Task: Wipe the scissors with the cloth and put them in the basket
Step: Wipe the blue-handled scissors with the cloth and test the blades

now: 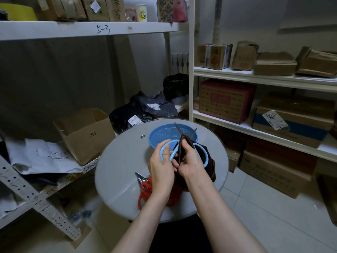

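Observation:
Blue-handled scissors (166,149) are held above a round grey table (120,161), blades spread open and pointing away over a blue perforated basket (160,136). My left hand (161,168) grips the left handle loop. My right hand (191,161) pinches a dark brown cloth (209,167) folded around the scissors near the pivot; the cloth hangs down to the right and hides part of the right loop. Red-handled scissors (145,189) lie on the table under my left wrist, partly hidden.
White shelves with cardboard boxes (226,101) stand to the right and behind. An open cardboard box (87,136) and papers sit on the low shelf at the left. Dark bags (145,108) lie behind the table. Tiled floor shows at the lower right.

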